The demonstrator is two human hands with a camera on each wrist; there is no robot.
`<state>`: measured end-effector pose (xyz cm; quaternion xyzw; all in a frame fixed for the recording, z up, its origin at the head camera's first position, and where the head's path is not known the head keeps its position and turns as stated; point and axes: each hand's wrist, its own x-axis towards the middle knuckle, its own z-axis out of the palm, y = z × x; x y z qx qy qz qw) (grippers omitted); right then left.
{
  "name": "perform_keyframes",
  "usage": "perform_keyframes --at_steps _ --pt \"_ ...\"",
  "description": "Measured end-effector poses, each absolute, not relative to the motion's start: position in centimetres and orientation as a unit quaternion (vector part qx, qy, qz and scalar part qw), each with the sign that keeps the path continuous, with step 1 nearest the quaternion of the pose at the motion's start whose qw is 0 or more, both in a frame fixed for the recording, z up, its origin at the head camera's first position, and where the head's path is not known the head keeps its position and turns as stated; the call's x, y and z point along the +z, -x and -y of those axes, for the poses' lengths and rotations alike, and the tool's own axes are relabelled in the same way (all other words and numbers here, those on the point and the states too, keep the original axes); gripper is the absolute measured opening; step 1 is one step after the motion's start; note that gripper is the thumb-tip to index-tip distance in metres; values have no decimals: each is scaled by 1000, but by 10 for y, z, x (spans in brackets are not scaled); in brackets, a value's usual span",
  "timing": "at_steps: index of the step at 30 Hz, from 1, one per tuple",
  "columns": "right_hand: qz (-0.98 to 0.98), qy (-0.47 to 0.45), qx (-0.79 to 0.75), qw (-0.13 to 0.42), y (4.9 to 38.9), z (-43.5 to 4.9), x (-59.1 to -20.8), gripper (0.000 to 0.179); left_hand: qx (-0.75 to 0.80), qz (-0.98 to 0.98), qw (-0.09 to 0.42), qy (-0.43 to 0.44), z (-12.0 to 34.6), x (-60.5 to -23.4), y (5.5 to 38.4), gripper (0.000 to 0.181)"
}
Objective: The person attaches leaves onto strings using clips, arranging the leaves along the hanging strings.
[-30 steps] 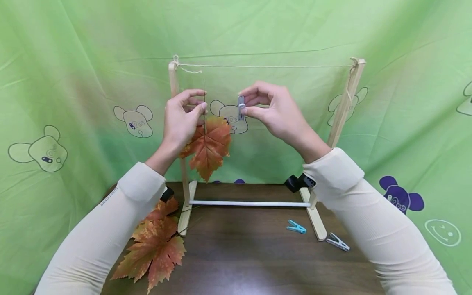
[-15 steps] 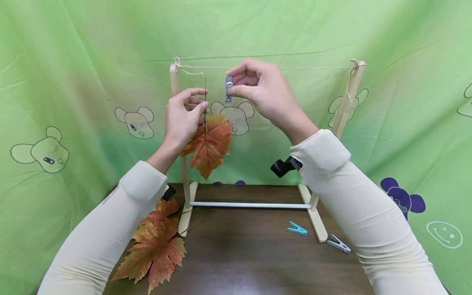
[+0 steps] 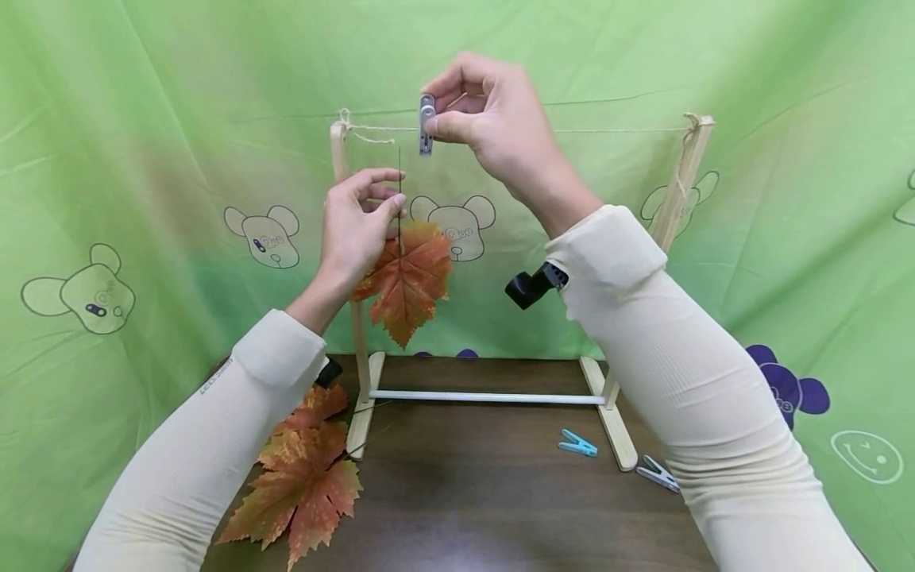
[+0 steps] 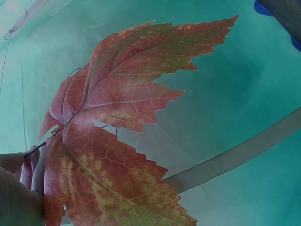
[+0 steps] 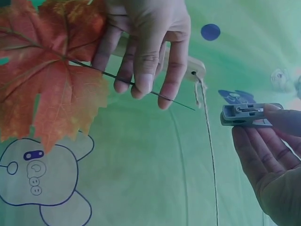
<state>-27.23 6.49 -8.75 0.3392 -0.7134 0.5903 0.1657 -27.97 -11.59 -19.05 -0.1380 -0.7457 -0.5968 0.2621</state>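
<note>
Pinching the thin dark stem [image 5: 84, 65] of an orange-red leaf [image 3: 407, 278] between thumb and fingers of the left hand [image 3: 357, 222], with the blade pointing down below and the stem's tip rising above. Gripping a grey clip [image 3: 426, 140] upright in the right hand [image 3: 507, 127], with fingers narrowed on its sides, just up and to the right of that tip in the head view. Near a pale string [image 3: 615, 130] tied across a wooden stand [image 3: 675, 195], yet shown apart from it in the right wrist view. With other leaves [image 3: 307, 485] spread on the dark brown counter [image 3: 457, 516] by the stand's left foot, and a blue clip [image 3: 577, 443] and a pale clip [image 3: 654, 472] lying on either side of its right foot. Showing small dark lettering along the cream left sleeve [image 3: 179, 453], too small to read for certain. Against a green backdrop [image 3: 572, 40] printed with round-eared bear figures [image 3: 272, 248], marked across their faces with looping, letter-like shapes too stylised to make out, and with a white winking smiley [image 3: 867, 457] at lower right.
</note>
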Motion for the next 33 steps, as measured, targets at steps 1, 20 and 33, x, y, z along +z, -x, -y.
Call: perform_keyframes --at_steps 1,20,33 --pt "712 -337 594 165 273 -64 -86 20 -598 745 262 138 115 -190 280 27" --pt "691 -307 638 144 285 -53 -74 21 -608 739 254 141 108 -185 280 28" --pt "699 -279 642 146 293 -40 -68 20 -613 734 257 138 110 -186 279 27"
